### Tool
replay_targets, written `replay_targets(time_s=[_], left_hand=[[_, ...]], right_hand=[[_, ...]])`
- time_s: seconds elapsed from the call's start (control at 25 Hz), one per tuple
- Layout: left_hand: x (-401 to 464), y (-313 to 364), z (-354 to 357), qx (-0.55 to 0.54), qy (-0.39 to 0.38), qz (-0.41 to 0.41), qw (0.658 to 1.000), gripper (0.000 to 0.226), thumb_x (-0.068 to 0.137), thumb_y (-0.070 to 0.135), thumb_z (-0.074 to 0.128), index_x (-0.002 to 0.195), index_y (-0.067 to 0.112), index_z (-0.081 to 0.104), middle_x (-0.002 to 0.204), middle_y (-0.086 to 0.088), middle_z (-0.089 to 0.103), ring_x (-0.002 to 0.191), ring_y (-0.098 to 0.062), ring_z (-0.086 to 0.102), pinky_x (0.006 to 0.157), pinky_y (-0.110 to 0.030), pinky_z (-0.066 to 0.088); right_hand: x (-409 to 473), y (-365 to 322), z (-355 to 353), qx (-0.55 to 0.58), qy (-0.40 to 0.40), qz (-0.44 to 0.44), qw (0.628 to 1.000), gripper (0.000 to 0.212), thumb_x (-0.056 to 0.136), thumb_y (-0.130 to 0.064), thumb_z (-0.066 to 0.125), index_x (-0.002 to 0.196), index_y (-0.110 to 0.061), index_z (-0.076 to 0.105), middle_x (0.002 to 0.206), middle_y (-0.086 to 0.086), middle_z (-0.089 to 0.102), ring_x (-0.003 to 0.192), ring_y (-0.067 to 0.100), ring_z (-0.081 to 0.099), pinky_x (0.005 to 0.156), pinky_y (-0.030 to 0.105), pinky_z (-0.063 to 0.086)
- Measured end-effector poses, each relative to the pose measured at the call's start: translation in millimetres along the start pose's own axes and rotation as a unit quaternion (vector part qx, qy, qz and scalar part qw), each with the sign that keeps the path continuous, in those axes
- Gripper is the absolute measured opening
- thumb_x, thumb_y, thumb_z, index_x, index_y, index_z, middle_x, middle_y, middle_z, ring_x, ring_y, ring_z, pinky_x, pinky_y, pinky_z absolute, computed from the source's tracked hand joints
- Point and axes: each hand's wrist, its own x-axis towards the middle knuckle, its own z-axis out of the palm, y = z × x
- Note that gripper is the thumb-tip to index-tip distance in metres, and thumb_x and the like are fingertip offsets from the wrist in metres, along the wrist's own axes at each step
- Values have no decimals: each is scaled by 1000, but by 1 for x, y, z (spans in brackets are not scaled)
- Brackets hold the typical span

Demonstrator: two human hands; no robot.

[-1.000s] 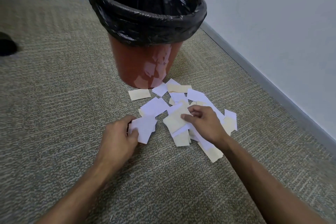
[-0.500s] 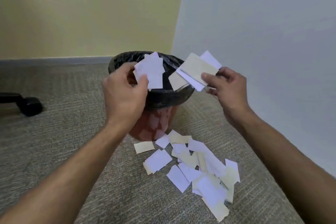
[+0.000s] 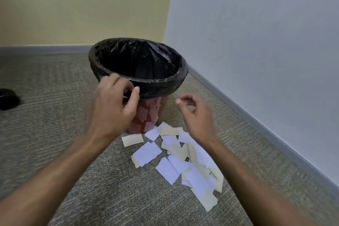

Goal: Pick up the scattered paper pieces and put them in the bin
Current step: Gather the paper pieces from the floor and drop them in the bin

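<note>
While both hands, left hand & right hand, are hanging loose, empty, paper pieces are lying thin on carpet, risking fumbled pinches nr bin.

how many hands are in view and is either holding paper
2. The left hand hovers in front of the bin rim; the right hand hangs above the paper pieces on the carpet. Neither holds visible paper.

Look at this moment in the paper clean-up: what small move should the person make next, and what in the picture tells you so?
Probably lower both hands back to the floor for another handful. The left hand and right hand hold nothing and hang in front of the bin, while many paper pieces lie scattered on the carpet just below them, in front of the bin's base.
</note>
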Motion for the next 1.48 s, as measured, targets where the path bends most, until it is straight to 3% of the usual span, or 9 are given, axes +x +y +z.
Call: replay_targets(time_s=[0.2, 0.36, 0.48, 0.6, 0.76, 0.92, 1.08, 1.24, 1.48], left_hand=[[-108, -31, 49, 121, -293, 42, 947, 39, 86, 49, 41, 90, 18, 63, 86, 2, 58, 78, -23, 60, 57, -34, 50], [-133, -51, 94, 168, -418, 8, 893, 69, 83, 64, 31, 126, 18, 58, 125, -4, 61, 116, -26, 58, 89, -40, 53], [-133, -56, 119, 152, -488, 16, 859, 78, 91, 66, 33, 154, 25, 9, 161, -2, 14, 148, -24, 12, 116, -41, 21], [-123, -58, 137, 138, -538, 46, 831, 70, 95, 57, 36, 153, 33, 5, 162, -3, 0, 149, -23, 7, 118, -37, 17], [-112, -55, 142, 157, -556, 62, 814, 59, 98, 45, 40, 151, 26, 23, 161, -6, 13, 145, -22, 23, 114, -34, 27], [-110, -58, 134, 180, -532, 79, 823, 46, 96, 34, 41, 138, 14, 38, 147, -6, 39, 129, -24, 45, 100, -37, 41], [-115, -75, 126, 151, -471, 43, 868, 23, 96, 31, 37, 112, 20, 51, 113, -1, 61, 100, -25, 62, 80, -37, 50], [-116, -100, 126, 65, -374, -21, 925, 44, 88, 46, 30, 103, 21, 63, 117, -2, 59, 119, -25, 50, 92, -45, 45], [-104, -121, 136, -4, -358, -201, 912, 52, 85, 51, 48, 113, 12, 66, 123, -14, 46, 124, -31, 35, 105, -39, 30]], right_hand=[[-38, 73, 20, -201, -221, 18, 954, 28, 90, -39, 61, 112, -22, 65, 109, -4, 65, 100, 13, 60, 86, 37, 50], [-57, 99, 34, -371, -386, -23, 844, 56, 87, -56, 60, 126, -16, 59, 129, 6, 55, 120, 27, 49, 96, 39, 40], [-66, 111, 43, -429, -403, -65, 806, 77, 78, -70, 58, 132, -15, 54, 132, 7, 49, 123, 29, 43, 99, 43, 36], [-72, 120, 43, -423, -403, -71, 809, 77, 81, -68, 56, 138, -16, 49, 134, 6, 46, 124, 28, 42, 99, 44, 36], [-74, 123, 45, -430, -405, -95, 801, 63, 88, -57, 52, 130, -10, 53, 125, 11, 53, 116, 30, 49, 97, 43, 39], [-79, 119, 52, -469, -389, -176, 773, 49, 76, -56, 57, 88, -10, 67, 86, 8, 64, 80, 26, 62, 72, 36, 50], [-66, 119, 55, -408, -417, -113, 805, 56, 81, -51, 57, 119, -10, 55, 116, 9, 55, 111, 27, 50, 94, 43, 40], [-51, 124, 56, -395, -448, -82, 798, 67, 81, -56, 62, 131, -15, 46, 125, 6, 48, 120, 26, 42, 101, 43, 33], [-32, 128, 67, -328, -511, -29, 794, 43, 78, -46, 74, 108, -19, 58, 112, 2, 53, 107, 21, 47, 88, 38, 35]])
